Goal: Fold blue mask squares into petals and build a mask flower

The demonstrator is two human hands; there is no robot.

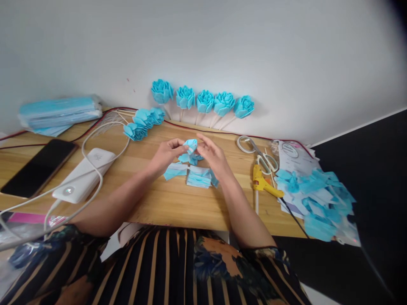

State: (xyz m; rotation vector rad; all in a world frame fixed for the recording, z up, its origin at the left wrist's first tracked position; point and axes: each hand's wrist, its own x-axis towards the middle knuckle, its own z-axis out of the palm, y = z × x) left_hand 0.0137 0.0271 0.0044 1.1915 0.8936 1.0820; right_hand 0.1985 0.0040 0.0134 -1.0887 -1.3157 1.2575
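Note:
My left hand (167,154) and my right hand (213,156) meet over the middle of the wooden table (165,203). Together they pinch a small folded blue fabric piece (191,149), shaped like a half-made flower. Just below the hands lie a few cut blue mask strips (197,176) stacked on the wood. Several finished blue fabric flowers on sticks (205,101) lean against the white wall behind, and more flowers (143,121) lie flat to the left.
A yellow glue gun (263,183), white-handled scissors (264,159) and a heap of blue scraps on paper (313,195) sit right. At left are a white power bank (84,173) with cables, a dark phone (40,166) and a stack of blue face masks (60,112).

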